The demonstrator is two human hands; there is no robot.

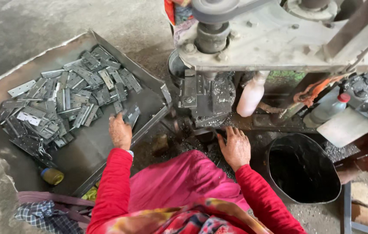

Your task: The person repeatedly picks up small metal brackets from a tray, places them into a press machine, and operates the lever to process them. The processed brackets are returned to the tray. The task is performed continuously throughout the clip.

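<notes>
Hinge plates [62, 102], flat grey metal pieces with punched holes, lie heaped in a shallow sheet-metal tray [106, 151] across the left half of the frame. At the right edge of the heap, near the middle of the picture, the left hand [120, 132] closes around one or two plates [131, 113], fingers curled over them and lifting them just clear of the pile. The right hand [236, 147] lies lower centre, fingers spread and flat against the gritty base beneath the drill press [208, 93], holding nothing that I can see.

Such plates look stiff and thin, light singly but sharp at the stamped edges and probably slick with oil or swarf; a pinch across the long edges, thumb on one face, seems the surest hold, since stacked pieces could slide apart.

A small yellow-capped bottle [52, 176] rests in the tray's lower corner. A white bottle [251, 95] stands behind the press, and a black bucket [303, 169] sits at lower right.
</notes>
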